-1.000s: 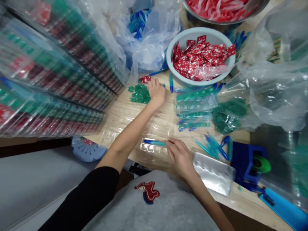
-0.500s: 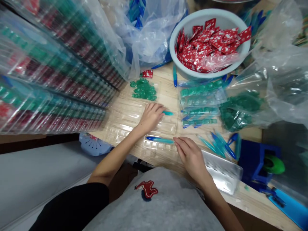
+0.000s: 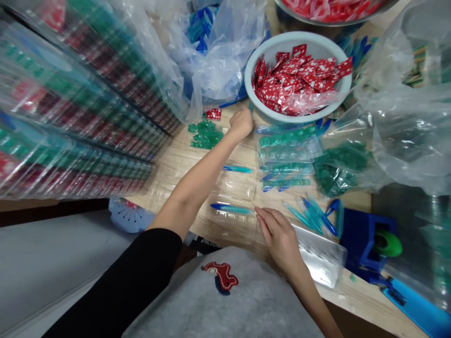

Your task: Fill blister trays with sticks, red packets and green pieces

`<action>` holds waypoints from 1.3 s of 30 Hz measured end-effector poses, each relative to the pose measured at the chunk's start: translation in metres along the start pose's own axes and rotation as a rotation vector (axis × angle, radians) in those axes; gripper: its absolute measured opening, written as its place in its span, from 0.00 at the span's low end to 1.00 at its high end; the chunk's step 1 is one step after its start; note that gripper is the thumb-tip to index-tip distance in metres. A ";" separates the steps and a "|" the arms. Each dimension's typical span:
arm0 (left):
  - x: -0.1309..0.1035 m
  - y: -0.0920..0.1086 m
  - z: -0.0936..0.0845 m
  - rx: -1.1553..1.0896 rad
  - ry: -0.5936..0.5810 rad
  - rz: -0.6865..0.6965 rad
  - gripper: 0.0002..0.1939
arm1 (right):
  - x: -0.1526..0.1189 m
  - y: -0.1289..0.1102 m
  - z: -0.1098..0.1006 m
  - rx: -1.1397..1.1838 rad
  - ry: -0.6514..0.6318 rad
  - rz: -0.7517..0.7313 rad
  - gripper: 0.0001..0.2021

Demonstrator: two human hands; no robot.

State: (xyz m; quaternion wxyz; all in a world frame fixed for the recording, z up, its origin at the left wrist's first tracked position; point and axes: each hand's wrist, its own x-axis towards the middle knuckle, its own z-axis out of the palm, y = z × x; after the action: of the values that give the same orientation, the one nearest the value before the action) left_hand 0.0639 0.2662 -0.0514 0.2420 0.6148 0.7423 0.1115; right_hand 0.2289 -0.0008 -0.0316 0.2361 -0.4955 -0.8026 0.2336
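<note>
My left hand (image 3: 242,123) is curled into a fist at the bowl's near left side. A turquoise pen (image 3: 251,107) sticks out past its knuckles; the rest of the pen is hidden by the hand. Lower down, my right hand (image 3: 280,234) pinches the right edge of a clear plastic tray (image 3: 229,224). A blue and turquoise pen (image 3: 230,209) lies along that tray, its end touching the right fingertips. Another such pen (image 3: 238,169) lies in a clear tray farther up, below my left forearm. Green translucent pieces (image 3: 206,134) are heaped left of my left hand.
A pale bowl (image 3: 249,77) holds red printed packets. Filled blister packs (image 3: 88,94) are stacked at the left. More packed trays (image 3: 287,155), loose pens (image 3: 315,213), plastic bags (image 3: 398,126) and a blue tape dispenser (image 3: 359,239) are on the right.
My left hand has left the pen in the upper tray and moved up to the pen beside the bowl, closing around it. My right hand keeps its place at the lower tray's edge.
</note>
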 end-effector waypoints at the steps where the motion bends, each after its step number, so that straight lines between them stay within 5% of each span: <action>1: 0.000 -0.002 -0.006 0.005 -0.008 -0.006 0.26 | -0.001 0.000 0.000 -0.003 0.012 -0.001 0.13; 3: -0.011 -0.017 -0.029 0.022 -0.021 -0.004 0.24 | -0.003 0.001 0.000 -0.002 0.032 -0.002 0.13; 6: -0.054 -0.066 -0.080 0.047 0.015 0.047 0.13 | -0.006 0.004 0.001 0.012 0.042 -0.005 0.12; 8: -0.095 -0.108 -0.110 0.056 0.193 0.201 0.10 | -0.007 0.007 0.001 0.014 0.041 -0.012 0.11; 10: -0.133 -0.147 -0.124 0.096 0.286 0.188 0.12 | -0.006 0.011 0.000 -0.003 0.046 -0.028 0.11; 13: -0.164 -0.189 -0.112 0.241 0.298 0.184 0.13 | 0.000 0.013 -0.002 -0.058 0.068 -0.070 0.10; 16: -0.161 -0.207 -0.079 0.313 0.251 0.164 0.15 | 0.007 0.008 -0.005 -0.099 0.088 -0.120 0.10; 20: -0.140 -0.212 -0.056 0.272 0.273 0.140 0.19 | 0.005 0.005 -0.017 -0.145 0.097 -0.085 0.11; 25: -0.152 -0.212 -0.059 0.128 0.233 0.182 0.21 | -0.026 0.030 -0.057 -0.337 0.261 0.240 0.10; 28: -0.163 -0.206 -0.061 0.049 0.271 0.171 0.21 | -0.043 0.048 -0.072 -0.413 0.245 0.342 0.12; 34: -0.195 -0.155 -0.059 -0.068 0.346 0.243 0.18 | -0.030 0.064 -0.048 -0.354 0.023 0.305 0.11; 39: -0.231 -0.105 -0.021 -0.090 0.219 0.469 0.12 | -0.039 0.071 -0.058 -0.384 0.059 0.394 0.13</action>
State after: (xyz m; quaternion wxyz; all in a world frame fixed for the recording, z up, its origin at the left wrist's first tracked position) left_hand -0.0071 0.0231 -0.0308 0.1551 0.7429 0.5957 0.2631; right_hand 0.3289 0.0004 -0.0351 0.1111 -0.6845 -0.7130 0.1038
